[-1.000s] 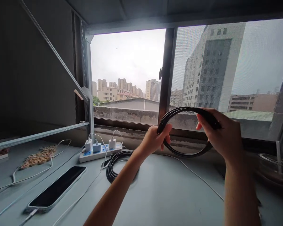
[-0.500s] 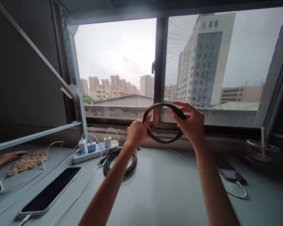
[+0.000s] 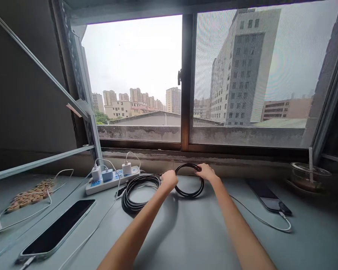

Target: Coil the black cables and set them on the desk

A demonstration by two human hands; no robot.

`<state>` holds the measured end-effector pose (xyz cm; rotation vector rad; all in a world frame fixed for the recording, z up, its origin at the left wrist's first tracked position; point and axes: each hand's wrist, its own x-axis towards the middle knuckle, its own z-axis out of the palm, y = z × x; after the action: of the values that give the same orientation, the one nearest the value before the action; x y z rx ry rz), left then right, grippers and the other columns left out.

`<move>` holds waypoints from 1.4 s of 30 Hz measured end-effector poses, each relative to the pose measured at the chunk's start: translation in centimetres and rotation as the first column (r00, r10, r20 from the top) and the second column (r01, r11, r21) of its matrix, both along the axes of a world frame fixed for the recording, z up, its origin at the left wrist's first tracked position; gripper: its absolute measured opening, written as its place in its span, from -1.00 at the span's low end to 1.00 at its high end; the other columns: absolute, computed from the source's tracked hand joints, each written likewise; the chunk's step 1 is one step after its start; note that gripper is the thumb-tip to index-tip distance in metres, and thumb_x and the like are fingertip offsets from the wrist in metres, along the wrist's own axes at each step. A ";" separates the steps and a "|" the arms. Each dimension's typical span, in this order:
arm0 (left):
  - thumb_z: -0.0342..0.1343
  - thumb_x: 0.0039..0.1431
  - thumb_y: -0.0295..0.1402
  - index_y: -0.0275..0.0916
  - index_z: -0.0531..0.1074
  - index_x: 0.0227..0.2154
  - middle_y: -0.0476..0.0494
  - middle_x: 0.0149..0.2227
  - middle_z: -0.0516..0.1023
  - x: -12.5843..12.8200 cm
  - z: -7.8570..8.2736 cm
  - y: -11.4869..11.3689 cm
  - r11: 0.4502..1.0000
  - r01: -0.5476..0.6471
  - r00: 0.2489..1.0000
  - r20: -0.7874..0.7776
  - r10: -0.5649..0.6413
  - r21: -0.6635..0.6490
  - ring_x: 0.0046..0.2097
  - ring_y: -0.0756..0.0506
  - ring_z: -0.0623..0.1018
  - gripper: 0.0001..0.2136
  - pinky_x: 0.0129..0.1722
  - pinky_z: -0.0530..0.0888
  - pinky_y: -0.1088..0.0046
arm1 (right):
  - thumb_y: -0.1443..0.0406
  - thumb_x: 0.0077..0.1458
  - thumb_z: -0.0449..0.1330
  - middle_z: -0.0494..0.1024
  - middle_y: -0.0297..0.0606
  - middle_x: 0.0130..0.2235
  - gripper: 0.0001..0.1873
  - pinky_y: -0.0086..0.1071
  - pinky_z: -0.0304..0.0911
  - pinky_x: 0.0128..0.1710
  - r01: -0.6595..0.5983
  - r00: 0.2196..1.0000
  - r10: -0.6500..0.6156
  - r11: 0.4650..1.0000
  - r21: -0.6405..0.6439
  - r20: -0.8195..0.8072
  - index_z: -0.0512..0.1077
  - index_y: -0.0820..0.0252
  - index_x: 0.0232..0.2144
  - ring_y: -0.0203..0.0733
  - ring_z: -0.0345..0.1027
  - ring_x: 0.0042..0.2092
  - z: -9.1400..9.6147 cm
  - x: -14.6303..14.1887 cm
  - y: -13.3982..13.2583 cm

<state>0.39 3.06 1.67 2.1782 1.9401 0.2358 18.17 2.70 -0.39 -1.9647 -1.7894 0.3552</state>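
Note:
Both arms reach far forward to the back of the grey desk [image 3: 186, 232], near the window sill. My left hand [image 3: 169, 179] is closed on the left side of a small coil of black cable [image 3: 192, 193]. My right hand [image 3: 206, 172] is closed on the coil's top right. The coil sits low, at or just above the desk surface. A larger coil of black cable [image 3: 138, 192] lies on the desk just left of my left hand.
A white power strip [image 3: 112, 177] with several chargers lies at the back left. A dark phone [image 3: 59, 228] on a white cord lies front left, another phone [image 3: 267, 200] at the right. A lidded cup with a straw [image 3: 308, 176] stands far right. Wooden pieces [image 3: 28, 193] lie at the left.
Both hands have carried the small coil from in front of the window down and away to the back of the desk. The camera has tilted and pulled back.

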 end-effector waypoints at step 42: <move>-0.01 -0.01 -0.41 -0.28 0.43 -0.54 -0.12 -0.68 0.47 -8.8 8.5 0.2 0.933 -0.344 0.933 0.146 0.328 0.106 -0.52 -0.16 0.56 -0.86 -0.27 0.38 0.33 | 0.18 0.11 0.11 0.59 -0.23 -0.37 -0.69 -0.38 0.35 -0.36 -0.079 0.926 0.293 0.769 0.634 -0.240 0.51 0.23 -0.20 -0.26 0.46 -0.41 11.6 2.6 -9.8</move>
<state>-8.39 3.29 10.19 1.8345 2.2704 0.5566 20.74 -7.12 11.23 -1.1905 -1.6126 0.1162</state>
